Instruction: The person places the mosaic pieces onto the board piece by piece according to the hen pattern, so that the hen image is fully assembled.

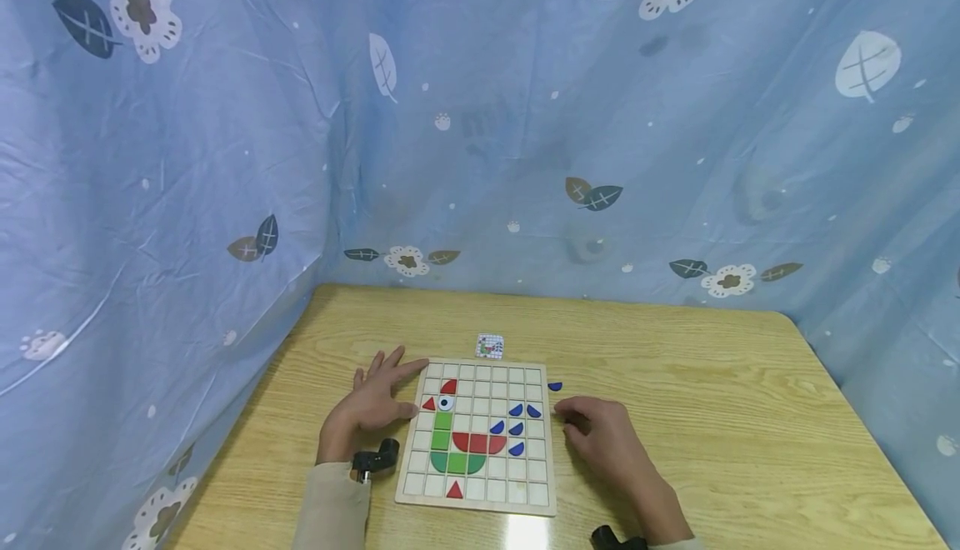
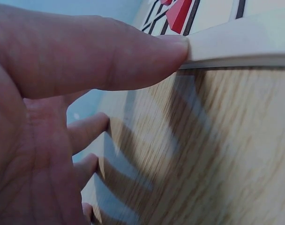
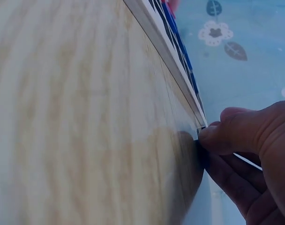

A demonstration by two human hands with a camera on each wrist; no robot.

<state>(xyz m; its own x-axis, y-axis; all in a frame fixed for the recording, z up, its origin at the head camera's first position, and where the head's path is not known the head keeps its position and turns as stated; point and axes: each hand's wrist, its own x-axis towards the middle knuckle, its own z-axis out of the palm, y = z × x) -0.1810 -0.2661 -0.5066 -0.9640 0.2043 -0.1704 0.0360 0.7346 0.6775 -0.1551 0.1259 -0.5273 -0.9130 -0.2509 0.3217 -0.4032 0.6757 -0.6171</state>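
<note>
A wooden grid board (image 1: 480, 510) lies on the table, holding flat coloured pieces: a white eye disc (image 1: 445, 402), green squares (image 1: 442, 421), red pieces (image 1: 478, 444) and several blue half-circles (image 1: 516, 448). My left hand (image 1: 375, 400) is spread at the board's left edge; its thumb (image 2: 147, 56) touches the rim in the left wrist view. Just off the board's right edge, my right hand (image 1: 603, 437) has its thumb and fingers bent. In the right wrist view they pinch a small dark blue piece (image 3: 202, 155), mostly hidden. One more blue half-circle (image 1: 555, 386) lies beside the board.
A small printed card (image 1: 490, 346) with a coloured picture on a grid lies behind the board. The wooden table (image 1: 720, 400) extends to the right. A blue patterned curtain (image 1: 480, 158) hangs around its back and sides.
</note>
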